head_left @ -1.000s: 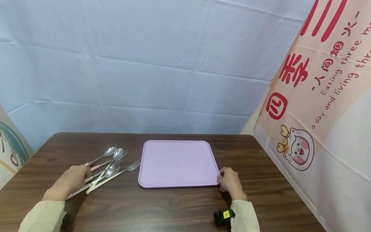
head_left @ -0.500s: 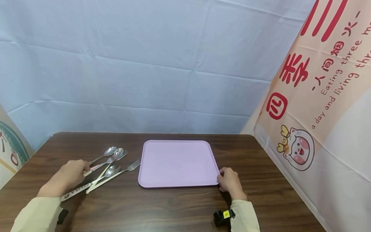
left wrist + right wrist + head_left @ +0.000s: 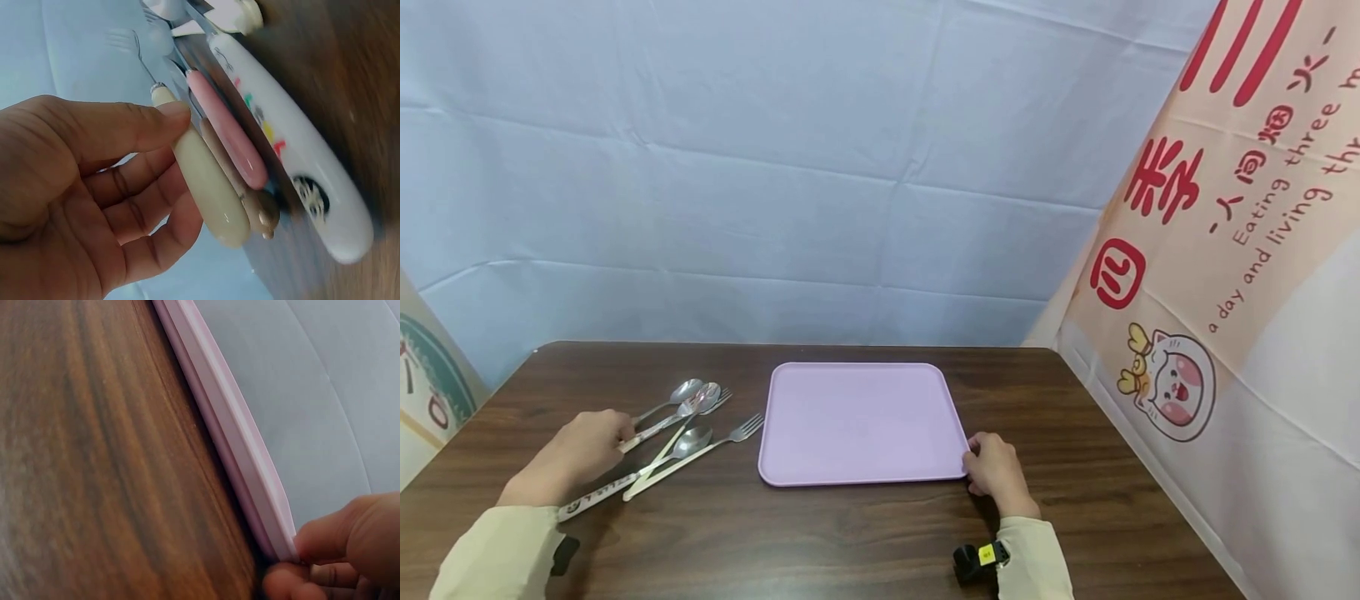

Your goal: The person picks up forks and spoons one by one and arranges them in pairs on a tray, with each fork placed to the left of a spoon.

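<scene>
My left hand [image 3: 574,454] is over the left side of the table, at the near end of a loose pile of cutlery. In the left wrist view its thumb and fingers pinch a fork [image 3: 209,187] by its cream handle, the tines pointing away. Just beyond it lie a pink handle [image 3: 230,131] and a thick white handle with a coloured print [image 3: 294,144]. On the other side, my right hand [image 3: 997,473] grips the near right corner of a flat lilac tray [image 3: 861,425]. The right wrist view has the thumb on the tray's rim [image 3: 240,447] and fingers below it.
Another fork [image 3: 747,428] lies with its tines close to the tray's left edge. Spoons, one of them a spoon [image 3: 692,442] nearest the front, overlap in the pile. A pale blue cloth [image 3: 760,192] hangs behind the dark wooden table [image 3: 820,542], and a printed cloth [image 3: 1232,275] borders its right.
My left hand has shifted slightly away from me and left, drawing the cream-handled fork off its earlier place in the pile. The right hand and the tray have stayed put.
</scene>
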Demonstrator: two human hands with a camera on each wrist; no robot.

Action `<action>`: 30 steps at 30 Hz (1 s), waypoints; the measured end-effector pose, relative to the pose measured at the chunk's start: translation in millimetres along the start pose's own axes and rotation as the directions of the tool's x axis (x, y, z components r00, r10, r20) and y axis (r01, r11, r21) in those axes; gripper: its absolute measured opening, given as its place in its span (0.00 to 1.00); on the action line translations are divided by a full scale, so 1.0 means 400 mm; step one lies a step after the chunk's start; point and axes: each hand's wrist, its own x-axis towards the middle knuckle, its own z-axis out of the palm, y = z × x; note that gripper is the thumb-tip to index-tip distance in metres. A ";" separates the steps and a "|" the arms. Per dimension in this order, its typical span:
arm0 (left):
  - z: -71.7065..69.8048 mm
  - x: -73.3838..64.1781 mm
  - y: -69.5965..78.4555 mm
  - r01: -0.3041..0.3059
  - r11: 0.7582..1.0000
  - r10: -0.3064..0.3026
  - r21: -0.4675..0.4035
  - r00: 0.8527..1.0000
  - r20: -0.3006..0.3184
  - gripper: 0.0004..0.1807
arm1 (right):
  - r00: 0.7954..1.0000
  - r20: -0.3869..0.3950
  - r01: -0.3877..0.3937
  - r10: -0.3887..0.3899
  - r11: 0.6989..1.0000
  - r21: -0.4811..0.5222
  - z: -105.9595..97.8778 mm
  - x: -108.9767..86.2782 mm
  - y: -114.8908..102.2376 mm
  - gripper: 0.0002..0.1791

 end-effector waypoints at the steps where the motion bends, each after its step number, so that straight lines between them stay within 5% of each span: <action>1: 0.002 0.001 0.002 0.000 1.000 0.000 -0.014 1.000 -0.004 0.18 | 1.000 0.003 -0.002 0.002 1.000 0.000 0.000 0.000 0.001 0.11; 7: 0.005 0.006 0.013 0.059 0.995 -0.059 -0.081 0.998 0.006 0.04 | 1.000 -0.001 0.002 -0.002 1.000 -0.003 0.001 0.001 0.002 0.11; 18: 0.029 0.017 0.057 0.151 0.968 -0.148 -0.198 0.989 0.028 0.05 | 1.000 -0.004 0.024 -0.024 1.000 -0.015 0.001 0.002 0.002 0.11; 25: 0.042 0.036 0.098 0.262 0.905 -0.239 -0.335 0.965 0.109 0.09 | 1.000 -0.001 0.012 -0.012 1.000 -0.011 -0.001 0.004 0.005 0.11; 30: 0.053 0.055 0.127 0.264 0.901 -0.248 -0.345 0.965 0.091 0.07 | 1.000 0.003 0.017 -0.017 1.000 0.002 0.001 0.006 0.009 0.10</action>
